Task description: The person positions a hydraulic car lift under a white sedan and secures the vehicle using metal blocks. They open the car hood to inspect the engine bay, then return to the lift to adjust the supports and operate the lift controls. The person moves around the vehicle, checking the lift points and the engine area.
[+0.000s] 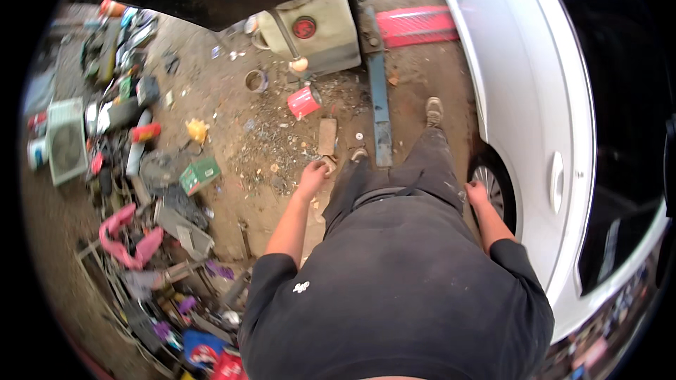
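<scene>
Left hand (312, 180) low by a brown block (327, 136), right hand (477, 193) by a car wheel (495, 190)

Far left on your dirt floor (264, 222): a pile of mixed parts and scrap. In it, a white box with a round grille (67, 142), then a pink cloth (146, 248). Further right, a green box (200, 175) lies tilted, with a crumpled yellow rag (197, 130) above it in view. Next, a ring-shaped item (256, 81) on the ground, small bits strewn below it, then a red tin (304, 102) on its side.

Your left hand is in front of your left thigh, fingers curled inward. Can't tell if it grips anything; a small pale piece (329, 164) shows right at the fingertips, contact unclear. The brown block lies on the floor just beyond that, near the tin. Beyond those stands a cream-coloured tank (327, 35) with a red round mark.

Right of it, a blue metal beam (380, 102) runs toward you, ending near your feet; a red panel (415, 26) reaches from its far end toward the car. Your right shoe (434, 109) is forward of the left one.

Your right hand hangs beside your right thigh, fingers bent; can't tell if clenched or holding something. The wheel shows just beside it, touching or not unclear. The white car (524, 77) fills the right side.
</scene>
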A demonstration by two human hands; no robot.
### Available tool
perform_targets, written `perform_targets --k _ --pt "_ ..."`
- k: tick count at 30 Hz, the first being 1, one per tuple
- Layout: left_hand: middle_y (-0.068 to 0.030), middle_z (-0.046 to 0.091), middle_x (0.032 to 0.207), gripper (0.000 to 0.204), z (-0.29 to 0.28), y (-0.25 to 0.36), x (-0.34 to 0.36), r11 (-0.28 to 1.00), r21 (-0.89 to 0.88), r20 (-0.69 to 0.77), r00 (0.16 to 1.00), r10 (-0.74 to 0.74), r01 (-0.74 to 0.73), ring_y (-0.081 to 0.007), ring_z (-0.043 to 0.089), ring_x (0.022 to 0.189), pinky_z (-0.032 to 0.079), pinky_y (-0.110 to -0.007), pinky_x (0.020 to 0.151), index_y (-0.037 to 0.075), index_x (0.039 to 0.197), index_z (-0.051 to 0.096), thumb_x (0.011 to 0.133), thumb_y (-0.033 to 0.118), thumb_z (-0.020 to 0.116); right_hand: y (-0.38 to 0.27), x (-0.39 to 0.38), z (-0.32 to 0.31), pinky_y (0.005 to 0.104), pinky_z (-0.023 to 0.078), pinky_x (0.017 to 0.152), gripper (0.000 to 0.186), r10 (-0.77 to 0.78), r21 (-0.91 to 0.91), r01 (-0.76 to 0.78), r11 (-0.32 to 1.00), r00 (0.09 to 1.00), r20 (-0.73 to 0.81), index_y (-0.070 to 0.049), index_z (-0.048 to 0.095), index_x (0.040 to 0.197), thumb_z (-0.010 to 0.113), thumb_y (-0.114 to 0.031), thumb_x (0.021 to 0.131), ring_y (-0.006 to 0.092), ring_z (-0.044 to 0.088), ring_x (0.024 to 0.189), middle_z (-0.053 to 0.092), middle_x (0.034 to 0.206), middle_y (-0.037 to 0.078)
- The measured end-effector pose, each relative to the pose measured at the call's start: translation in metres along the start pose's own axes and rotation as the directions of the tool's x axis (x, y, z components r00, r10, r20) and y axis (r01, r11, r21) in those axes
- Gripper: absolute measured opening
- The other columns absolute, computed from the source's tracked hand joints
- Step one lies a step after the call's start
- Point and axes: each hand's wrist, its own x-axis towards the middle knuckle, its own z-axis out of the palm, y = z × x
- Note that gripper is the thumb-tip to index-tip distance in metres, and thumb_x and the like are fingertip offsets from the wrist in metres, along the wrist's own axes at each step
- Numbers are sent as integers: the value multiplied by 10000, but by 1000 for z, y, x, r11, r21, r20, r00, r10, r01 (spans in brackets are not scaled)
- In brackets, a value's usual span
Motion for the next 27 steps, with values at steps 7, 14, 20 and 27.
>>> perform_targets --k 7,14,20,27 --pt "7 500 718 140 -83 -52 19 997 -52 77 996 -46 50 -82 512 573 370 -232 453 35 978 545 921 155 500 66 -169 87 399 503 849 400 106 -24 -106 994 994 3 -13 653 1035 649 -326 785 364 638 985 669 1006 232" --pt "-61 626 902 295 -82 -88 14 982 97 104 979 -173 163 -155 621 713 481 -291 578 31 1155 540 918 202 501 88 -249 125 376 508 848 385 297 111 -292 950 954 -31 -17 670 1047 649 -314 802 329 656 965 684 990 209" --pt "-75 634 936 345 -54 -66 7 938 316 131 973 -191 142 -166 627 766 491 -301 627 22 1174 547 904 235 528 107 -266 154 355 502 834 383 392 313 -378 871 920 19 -11 663 1087 635 -305 843 247 652 965 688 1035 164" --pt "-92 654 933 370 -18 -17 31 907 421 171 984 -47 -29 -169 648 769 495 -295 625 -16 1154 578 882 232 547 119 -269 180 332 506 747 398 414 461 -392 796 909 58 -5 639 1125 634 -300 857 200 632 867 683 986 117"
